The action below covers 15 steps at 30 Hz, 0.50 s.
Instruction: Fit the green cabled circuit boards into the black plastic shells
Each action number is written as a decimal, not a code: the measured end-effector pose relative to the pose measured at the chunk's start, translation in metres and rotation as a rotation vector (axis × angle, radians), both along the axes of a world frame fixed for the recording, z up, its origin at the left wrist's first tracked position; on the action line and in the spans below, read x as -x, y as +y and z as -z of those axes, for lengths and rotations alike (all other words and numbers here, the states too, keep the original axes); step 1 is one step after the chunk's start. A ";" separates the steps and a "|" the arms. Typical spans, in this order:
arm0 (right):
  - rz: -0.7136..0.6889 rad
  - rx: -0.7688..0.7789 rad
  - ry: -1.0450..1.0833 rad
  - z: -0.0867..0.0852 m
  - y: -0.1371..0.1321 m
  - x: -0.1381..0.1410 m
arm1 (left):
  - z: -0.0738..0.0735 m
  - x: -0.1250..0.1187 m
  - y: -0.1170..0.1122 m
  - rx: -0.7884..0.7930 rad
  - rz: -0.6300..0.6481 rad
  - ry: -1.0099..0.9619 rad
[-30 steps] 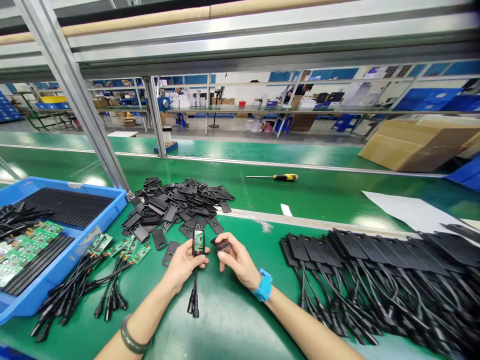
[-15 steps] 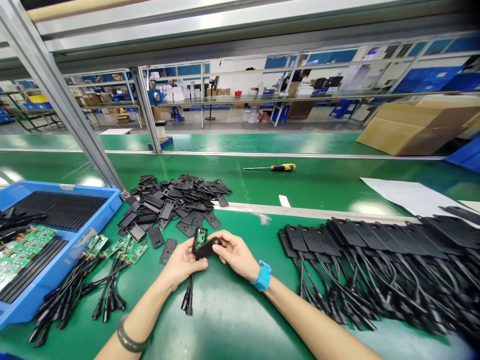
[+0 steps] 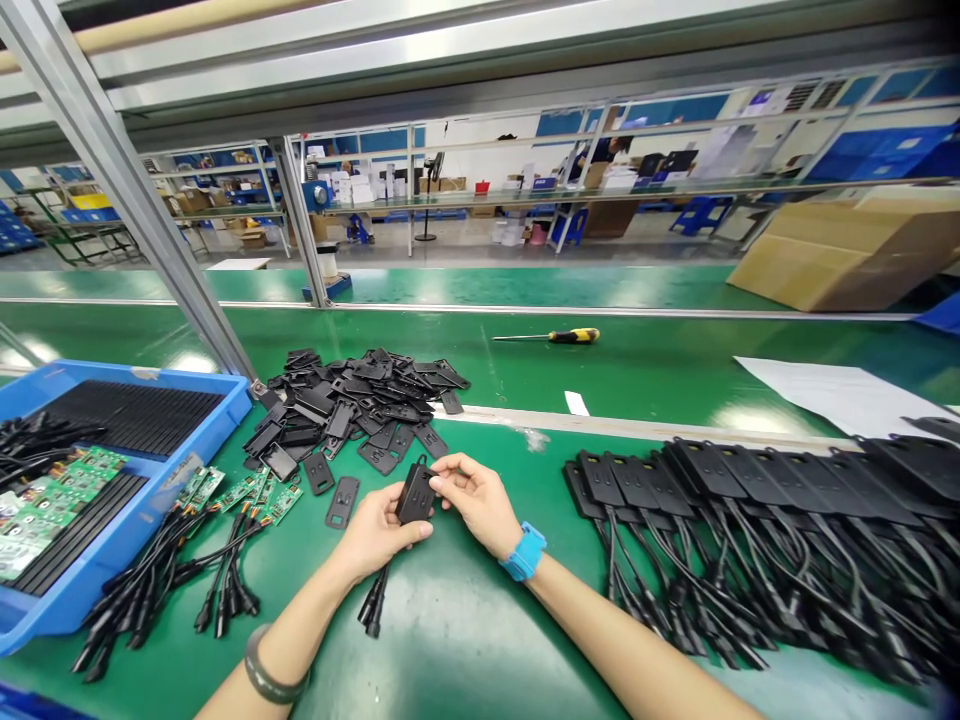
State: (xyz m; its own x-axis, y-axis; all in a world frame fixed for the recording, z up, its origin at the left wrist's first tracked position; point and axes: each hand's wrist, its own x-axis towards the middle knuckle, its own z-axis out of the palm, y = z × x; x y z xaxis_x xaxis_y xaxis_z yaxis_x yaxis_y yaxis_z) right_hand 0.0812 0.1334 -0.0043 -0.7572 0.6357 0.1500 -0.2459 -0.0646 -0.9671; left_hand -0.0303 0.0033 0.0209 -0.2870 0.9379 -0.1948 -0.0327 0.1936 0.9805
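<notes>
My left hand (image 3: 373, 535) and my right hand (image 3: 474, 497) meet over the green mat, both closed on one small black module (image 3: 416, 492). A black cover now hides its green circuit board. The module's black cable (image 3: 375, 600) hangs down from under my left hand and its plugs rest on the mat. My right wrist wears a blue watch (image 3: 524, 552). A pile of loose black covers (image 3: 360, 405) lies just beyond my hands.
A blue bin (image 3: 150, 465) at left holds green circuit boards and black trays. Cabled green boards (image 3: 225, 510) lie beside it. Rows of closed black modules with cables (image 3: 750, 520) fill the right. A yellow-handled screwdriver (image 3: 559, 336) and white paper (image 3: 825, 390) lie on the belt behind.
My right hand brought the black cover onto the green board held in my left hand. The board is now covered and both hands press on the module.
</notes>
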 end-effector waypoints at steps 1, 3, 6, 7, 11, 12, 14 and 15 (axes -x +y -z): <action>0.004 0.011 -0.007 0.000 0.000 0.000 | 0.000 0.000 0.000 0.007 0.004 0.010; 0.015 0.038 -0.023 0.001 0.000 0.001 | 0.001 0.000 0.001 0.010 0.009 0.029; -0.044 0.049 -0.073 0.000 -0.002 0.001 | 0.003 -0.002 0.000 -0.018 0.003 0.050; -0.089 0.038 -0.103 -0.001 -0.003 0.000 | 0.004 -0.003 -0.002 -0.027 -0.003 0.049; -0.179 -0.117 -0.241 -0.001 -0.009 -0.008 | 0.011 -0.013 -0.007 -0.056 -0.021 -0.053; -0.164 -0.172 -0.278 0.002 -0.007 -0.010 | 0.015 -0.015 -0.008 -0.051 -0.025 -0.120; -0.125 -0.234 -0.336 0.013 -0.002 -0.012 | 0.023 -0.019 -0.006 -0.038 -0.051 -0.194; -0.118 -0.246 -0.356 0.022 0.002 -0.012 | 0.028 -0.020 -0.005 -0.026 -0.062 -0.220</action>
